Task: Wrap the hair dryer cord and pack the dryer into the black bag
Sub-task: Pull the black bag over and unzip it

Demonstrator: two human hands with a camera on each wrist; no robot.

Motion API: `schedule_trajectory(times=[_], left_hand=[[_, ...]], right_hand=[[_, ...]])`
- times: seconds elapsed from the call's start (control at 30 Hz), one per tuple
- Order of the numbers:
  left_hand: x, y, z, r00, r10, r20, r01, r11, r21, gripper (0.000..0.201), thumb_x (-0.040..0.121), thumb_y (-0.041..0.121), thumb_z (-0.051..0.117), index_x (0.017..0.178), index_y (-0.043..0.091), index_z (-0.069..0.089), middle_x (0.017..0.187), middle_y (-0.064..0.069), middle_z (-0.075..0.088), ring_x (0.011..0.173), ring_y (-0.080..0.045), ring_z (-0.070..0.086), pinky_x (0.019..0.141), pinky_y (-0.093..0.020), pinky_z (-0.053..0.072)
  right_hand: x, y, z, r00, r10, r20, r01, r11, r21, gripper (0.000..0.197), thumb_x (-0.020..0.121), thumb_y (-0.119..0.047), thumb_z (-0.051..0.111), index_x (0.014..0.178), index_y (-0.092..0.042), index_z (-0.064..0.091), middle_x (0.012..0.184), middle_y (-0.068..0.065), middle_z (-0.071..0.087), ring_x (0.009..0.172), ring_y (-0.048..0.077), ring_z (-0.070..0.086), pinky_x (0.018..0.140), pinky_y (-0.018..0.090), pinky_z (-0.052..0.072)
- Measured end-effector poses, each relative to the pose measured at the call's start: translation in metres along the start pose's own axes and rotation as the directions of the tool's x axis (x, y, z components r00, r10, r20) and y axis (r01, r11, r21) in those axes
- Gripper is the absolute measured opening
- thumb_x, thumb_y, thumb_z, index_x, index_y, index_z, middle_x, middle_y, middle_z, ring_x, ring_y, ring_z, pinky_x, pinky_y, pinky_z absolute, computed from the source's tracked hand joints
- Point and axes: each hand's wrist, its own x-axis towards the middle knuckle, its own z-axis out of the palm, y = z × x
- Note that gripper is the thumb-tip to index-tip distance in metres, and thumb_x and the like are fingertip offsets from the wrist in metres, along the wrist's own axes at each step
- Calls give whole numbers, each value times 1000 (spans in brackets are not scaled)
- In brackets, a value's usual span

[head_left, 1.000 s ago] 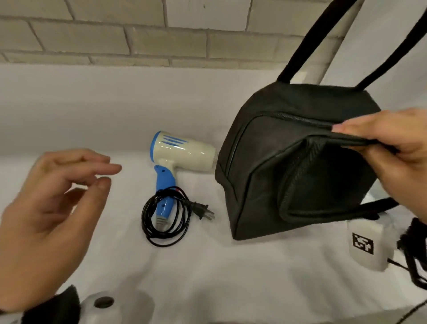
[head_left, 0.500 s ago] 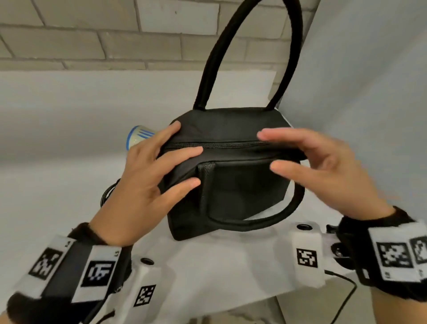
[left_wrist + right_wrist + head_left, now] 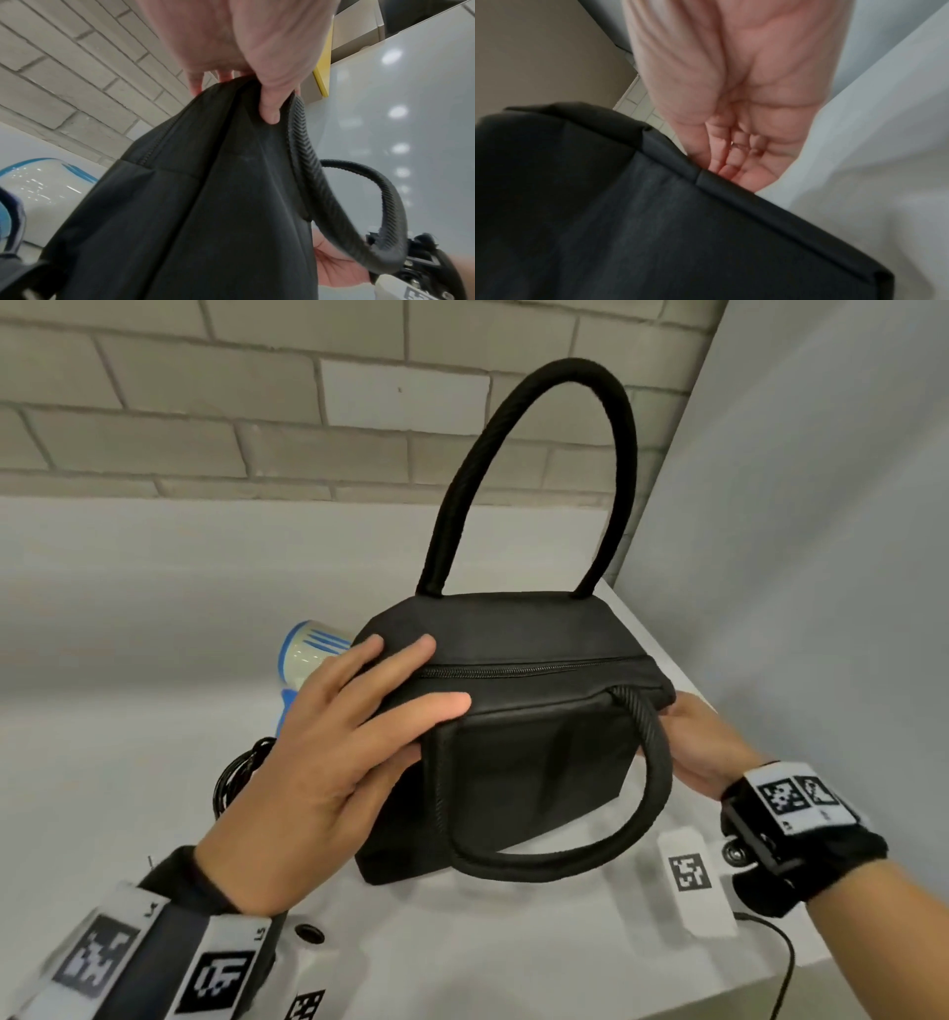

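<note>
Head view, bag: black bag [image 3: 518,737] stands upright on the white worktop [image 3: 128,762], zip [image 3: 529,666] closed along the top, one handle [image 3: 524,469] arched up, the other handle [image 3: 606,814] hanging down the near face.
Head view, left grip: left hand [image 3: 328,778] lies on the bag's left top corner, fingers spread and fairly straight across the zip end, thumb hidden.
Head view, right grip: right hand [image 3: 703,747] is against the bag's right side; its fingers are hidden behind the fabric, so its state cannot be told here.
Head view, dryer: hair dryer [image 3: 308,654] lies behind and left of the bag, apart from both hands; coiled cord [image 3: 241,773] sits near its blue handle.
Left wrist view: thumb presses a dent into the bag [image 3: 205,203] fabric beside the ribbed handle [image 3: 342,203]; fingers reach over the top edge.
Right wrist view: right hand [image 3: 731,121] has its fingers loosely bent, tips meeting the bag [image 3: 628,223] edge; nothing is pinched.
Handling judgement, bag: soft and light, likely to collapse when opened; hold near the zip ends.
Handling judgement, dryer: rigid smooth plastic, probably light; take it by the handle, trapping the coil.
</note>
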Motion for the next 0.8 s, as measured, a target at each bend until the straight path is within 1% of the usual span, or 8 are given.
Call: schedule_trajectory(times=[0.17,0.27,0.37,0.5,0.57,0.63,0.7,0.8], left_hand=[[2,0,-3,997,60,39,-58,998,-33,41,87,17,34,117,44,39,138,23,31,135,-14,26,109,-38,24],[4,-1,-3,997,69,45,-67,996,-50,41,87,15,34,116,43,41,137,27,34,134,-12,29,109,-40,24],[4,-2,-5,996,72,53,-69,997,-44,43,86,15,34,116,45,41,136,41,30,133,-7,29,112,-31,16],[5,0,-3,997,46,64,-46,999,13,48,85,16,34,122,46,34,132,32,33,131,-5,29,113,-38,8],[8,1,-4,997,45,65,-47,999,21,47,85,16,34,123,44,33,129,30,34,130,-3,30,113,-40,7],[8,0,-6,998,46,53,-46,999,-8,45,85,16,33,121,42,36,128,29,35,129,-2,31,113,-38,8],[6,-2,-9,999,40,30,-39,998,-45,44,85,14,32,118,41,39,127,28,37,127,0,35,114,-34,10],[2,-6,-12,1000,26,0,-25,997,-73,44,85,12,33,117,41,42,126,28,42,126,0,39,113,-42,17]], right_hand=[[4,-4,-8,1000,6,30,-10,987,158,20,83,10,44,82,0,62,63,-1,71,60,9,65,60,18,56],[7,-5,-13,1000,21,21,-25,973,230,19,81,11,46,95,4,59,71,5,70,64,14,65,66,22,56],[5,-5,-14,995,89,39,-93,990,110,18,79,11,50,86,1,63,73,11,64,64,18,58,61,22,53],[5,-15,-20,984,164,70,-157,983,-94,11,82,3,53,85,3,64,81,16,57,66,20,48,64,25,45],[7,-22,-25,984,165,66,-155,978,-139,24,84,-4,53,103,11,57,91,19,58,71,21,53,72,30,47],[7,-30,-31,981,164,104,-159,986,-56,38,84,-12,54,113,13,48,89,15,65,71,20,63,68,31,56],[4,-36,-38,973,131,192,-146,987,61,59,71,-24,69,114,11,48,83,10,71,69,20,70,60,31,58],[0,-38,-41,943,98,317,-146,981,131,90,45,-42,86,113,5,48,85,11,72,75,26,71,63,38,58]])
